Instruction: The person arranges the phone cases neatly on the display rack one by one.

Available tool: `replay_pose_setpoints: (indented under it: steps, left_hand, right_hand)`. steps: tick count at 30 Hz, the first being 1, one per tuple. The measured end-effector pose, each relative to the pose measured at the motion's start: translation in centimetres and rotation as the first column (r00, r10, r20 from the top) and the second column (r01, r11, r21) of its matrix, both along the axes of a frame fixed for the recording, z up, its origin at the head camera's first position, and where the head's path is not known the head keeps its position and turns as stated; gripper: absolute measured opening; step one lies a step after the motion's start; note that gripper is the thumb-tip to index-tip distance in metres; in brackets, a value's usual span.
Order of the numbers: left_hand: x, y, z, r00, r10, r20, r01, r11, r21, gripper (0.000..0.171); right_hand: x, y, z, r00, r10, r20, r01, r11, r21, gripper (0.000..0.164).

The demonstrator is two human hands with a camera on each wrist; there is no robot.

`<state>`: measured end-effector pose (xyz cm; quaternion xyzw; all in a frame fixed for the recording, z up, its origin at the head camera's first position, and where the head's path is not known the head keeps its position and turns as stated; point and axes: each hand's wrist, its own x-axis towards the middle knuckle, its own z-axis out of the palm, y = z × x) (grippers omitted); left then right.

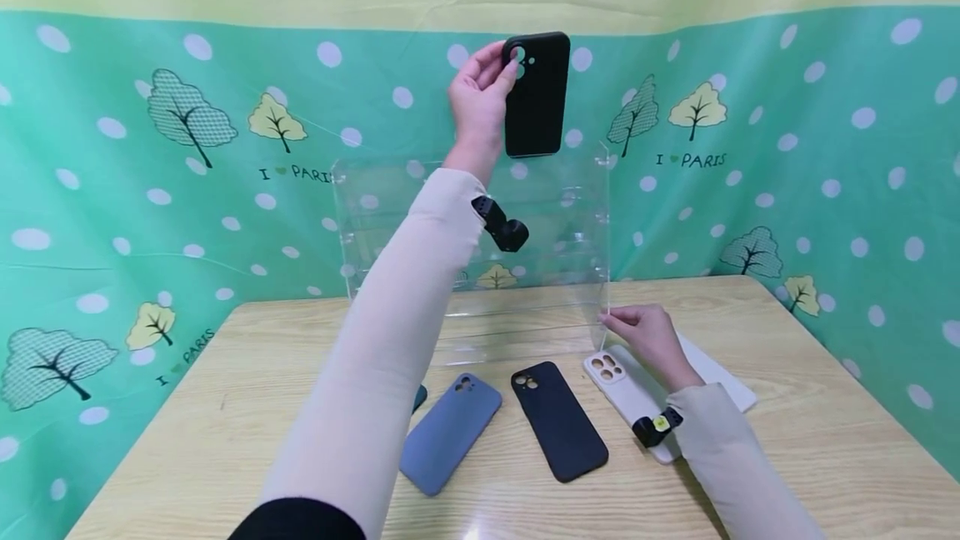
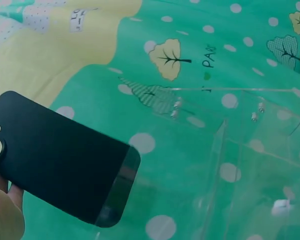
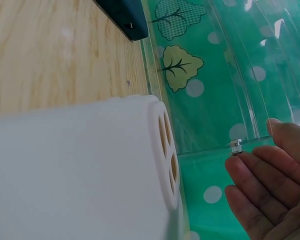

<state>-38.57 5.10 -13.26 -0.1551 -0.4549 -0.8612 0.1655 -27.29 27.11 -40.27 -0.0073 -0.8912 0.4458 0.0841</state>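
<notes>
My left hand (image 1: 482, 102) is raised high, its thumb and fingers pinching a black phone case (image 1: 538, 98) by its camera corner. The case hangs upright in the head view, just above the top edge of a clear acrylic display rack (image 1: 480, 307); the left wrist view shows the back of the black case (image 2: 65, 160). Lower down, my right hand (image 1: 652, 340) pinches the rack's right side edge. In the right wrist view, the thumb and fingers of the right hand (image 3: 277, 185) lie on either side of the clear panel, beside a small metal fastener (image 3: 235, 146).
On the wooden table (image 1: 202, 423), a blue-grey phone case (image 1: 452, 433), a dark case (image 1: 558, 422) and a white case (image 1: 633, 386) lie before the rack. A flat white item (image 1: 720, 377) sits behind my right wrist. A patterned curtain (image 1: 180, 223) hangs behind.
</notes>
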Motion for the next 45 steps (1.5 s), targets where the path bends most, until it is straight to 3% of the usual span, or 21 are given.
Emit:
replay_pose_setpoints:
  steps: [10, 15, 21, 27, 33, 40, 45]
  left_hand:
    - [-0.5, 1.3, -1.7, 0.992, 0.090, 0.084, -0.087, 0.995, -0.040, 0.026]
    - [-0.5, 1.7, -2.4, 0.982, 0.125, 0.143, -0.108, 0.987, -0.122, 0.025]
    - [-0.3, 2.0, -3.0, 0.959, 0.191, 0.208, -0.152, 0.970, -0.189, 0.024]
    - [-0.2, 2.1, -2.8, 0.930, 0.278, 0.242, -0.210, 0.940, -0.271, 0.020]
    - [0.0, 2.1, -2.6, 0.904, 0.313, 0.290, -0.205, 0.915, -0.347, 0.022]
    - [0.3, 1.9, -3.3, 0.918, 0.298, 0.261, -0.182, 0.903, -0.390, 0.031]
    - [1.0, 1.0, -3.7, 0.944, 0.268, 0.195, -0.172, 0.899, -0.402, 0.037]
  right_hand:
    - [-0.1, 0.1, 0.3, 1.000, 0.006, -0.007, -0.006, 1.000, -0.005, 0.032]
    - [0.0, 0.1, 0.5, 1.000, -0.003, 0.015, 0.003, 1.000, -0.002, 0.036]
    - [0.0, 0.0, 0.5, 1.000, -0.008, 0.018, 0.008, 1.000, -0.004, 0.034]
    - [0.0, -0.1, 0.7, 1.000, -0.004, 0.021, 0.004, 1.000, -0.015, 0.033]
    - [0.1, -0.1, 0.7, 1.000, -0.013, 0.026, 0.013, 1.000, -0.010, 0.033]
    - [0.1, 0.0, 0.3, 0.999, -0.017, 0.033, 0.017, 1.000, -0.001, 0.033]
    - [0.1, 0.0, 0.2, 1.000, -0.006, 0.022, 0.006, 1.000, 0.006, 0.035]
